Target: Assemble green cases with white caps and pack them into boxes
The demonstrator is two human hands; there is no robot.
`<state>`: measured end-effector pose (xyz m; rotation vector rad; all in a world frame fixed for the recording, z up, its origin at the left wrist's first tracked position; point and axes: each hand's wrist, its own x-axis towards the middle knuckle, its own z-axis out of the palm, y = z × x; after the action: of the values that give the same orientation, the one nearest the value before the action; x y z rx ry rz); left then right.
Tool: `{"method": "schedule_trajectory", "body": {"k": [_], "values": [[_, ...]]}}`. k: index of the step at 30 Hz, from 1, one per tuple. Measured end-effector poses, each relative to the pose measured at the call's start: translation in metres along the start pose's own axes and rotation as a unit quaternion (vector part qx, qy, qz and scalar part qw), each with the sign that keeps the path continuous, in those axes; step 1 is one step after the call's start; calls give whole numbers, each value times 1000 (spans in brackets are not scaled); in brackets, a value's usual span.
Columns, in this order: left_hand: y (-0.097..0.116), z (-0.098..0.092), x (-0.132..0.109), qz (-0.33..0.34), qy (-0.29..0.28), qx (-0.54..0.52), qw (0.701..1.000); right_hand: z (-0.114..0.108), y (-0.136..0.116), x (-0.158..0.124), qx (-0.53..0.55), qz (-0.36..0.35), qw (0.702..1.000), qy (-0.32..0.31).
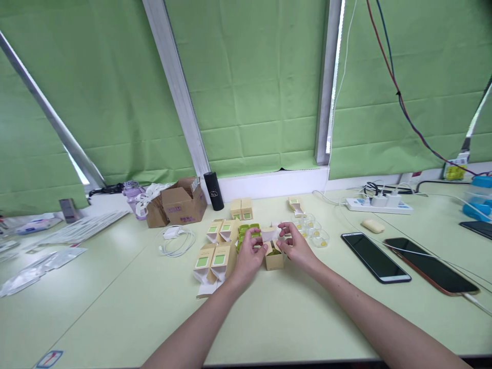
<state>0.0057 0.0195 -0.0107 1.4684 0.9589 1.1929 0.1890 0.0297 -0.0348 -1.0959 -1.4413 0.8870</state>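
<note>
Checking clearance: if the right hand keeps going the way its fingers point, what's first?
The right hand points leftward, so first the small kraft box it holds, then probably the left hand on the box's other side; depth is unclear.

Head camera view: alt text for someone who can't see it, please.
The left hand and right hand pinch a white slip over an open tan carton on a pale green table. More cartons lie left of it, two phones right, green blinds behind.

Black flask (213,190), power strip (378,206)
</note>
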Motion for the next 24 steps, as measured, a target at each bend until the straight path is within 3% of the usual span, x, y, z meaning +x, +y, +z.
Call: {"method": "schedule_trajectory", "body": {"k": [24], "values": [[0,2,1,45,8,57,997,2,2,0,0,10,1000,-22]]}}
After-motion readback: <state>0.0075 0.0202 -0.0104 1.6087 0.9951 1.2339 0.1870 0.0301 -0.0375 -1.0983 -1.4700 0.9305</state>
